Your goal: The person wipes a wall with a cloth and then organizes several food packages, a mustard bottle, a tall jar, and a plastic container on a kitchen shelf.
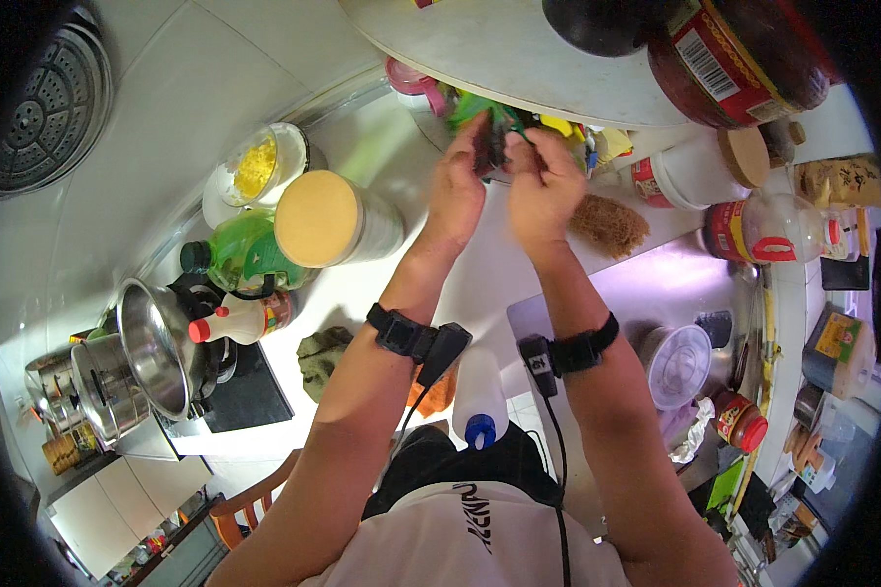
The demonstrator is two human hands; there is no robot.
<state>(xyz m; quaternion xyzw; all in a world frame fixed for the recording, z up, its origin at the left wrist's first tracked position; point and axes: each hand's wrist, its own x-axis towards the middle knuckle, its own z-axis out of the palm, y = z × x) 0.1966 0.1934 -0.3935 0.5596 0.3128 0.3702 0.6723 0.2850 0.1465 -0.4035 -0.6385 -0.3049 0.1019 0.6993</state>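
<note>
Both hands are raised at the upper middle, beneath the rim of a white shelf (528,73). My left hand (461,176) and my right hand (545,180) are close together at a green plastic bag (470,108) with something dark between them; motion blur and the fingers hide how each one holds it. Beside the bag, on the left, is a pink-lidded container (411,77). Yellow packaging (562,126) lies behind my right hand. A brown fibrous scrubbing pad (609,226) is just right of my right wrist.
To the left stand a tan-lidded canister (317,219), a green plastic bottle (246,253), a sauce bottle (246,319) and a steel bowl (154,348). A white bottle with a blue cap (480,396) is close to my body. Jars (734,66) sit on the shelf overhead.
</note>
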